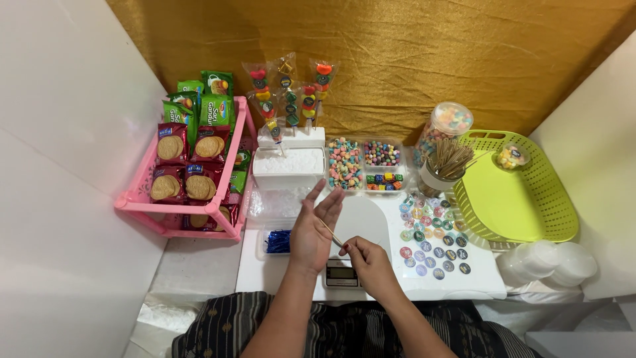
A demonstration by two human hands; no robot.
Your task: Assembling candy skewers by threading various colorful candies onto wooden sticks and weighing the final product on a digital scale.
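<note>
A pink plastic rack (pixel 199 209) of red and green biscuit packets stands at the white table's (pixel 483 282) left edge. Near the front edge, the left hand (pixel 315 232) is spread, palm released. The right hand (pixel 368 262) pinches a thin wooden skewer (pixel 329 233) touching that palm, above a white digital scale (pixel 361 225). A lime-green plastic basket (pixel 530 199) sits at the right edge.

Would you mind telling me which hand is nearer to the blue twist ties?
Left. The left hand is just right of the blue twist ties; the right hand is farther right, over the scale.
</note>
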